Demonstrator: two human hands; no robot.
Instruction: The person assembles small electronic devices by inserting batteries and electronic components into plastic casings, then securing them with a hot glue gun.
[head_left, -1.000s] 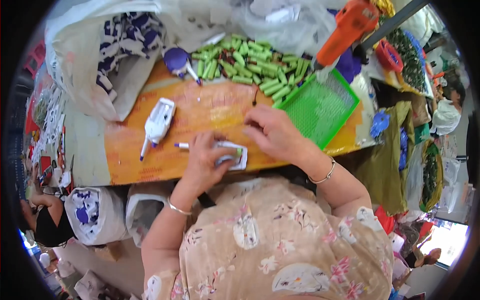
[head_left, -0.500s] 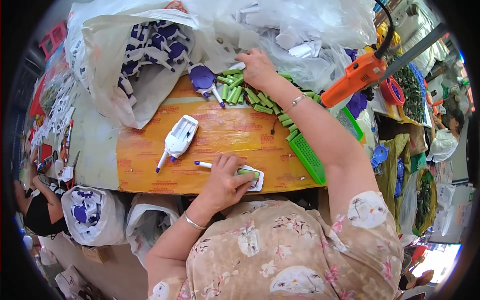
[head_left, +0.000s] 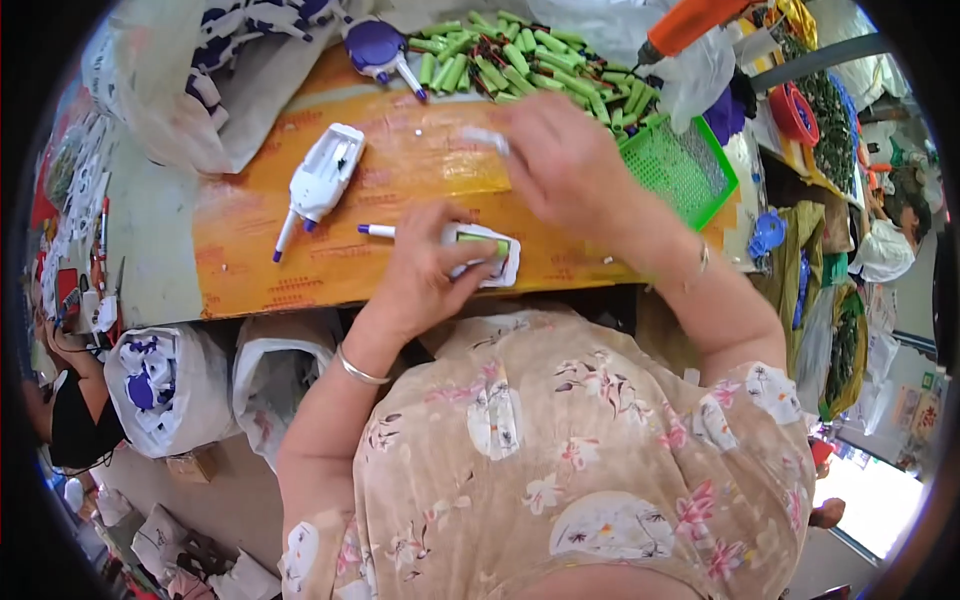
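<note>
My left hand (head_left: 430, 262) is closed on a white plastic housing (head_left: 510, 262) at the table's near edge. A green cylindrical battery (head_left: 488, 245) lies in its hollow, and a thin handle with a blue tip (head_left: 376, 230) sticks out to the left. Blurred by motion, my right hand (head_left: 565, 165) is above the table with a small white plastic piece (head_left: 484, 138) between its fingertips. Further left lies another white housing (head_left: 326, 172), hollow side up, with a dark bit inside. A purple-faced white device (head_left: 376, 48) rests by the battery heap.
Green batteries with wires (head_left: 520, 62) are heaped at the back, beside a green mesh basket (head_left: 690, 165). An orange electric screwdriver (head_left: 690, 28) hangs at the back right. A plastic bag (head_left: 150, 100) of purple-white devices stands back left; below the table edge are white sacks (head_left: 190, 400).
My right hand has come back from the heap toward me, bringing a small white piece. My left hand stays on the housing. The view has shifted, showing more of the battery heap.
</note>
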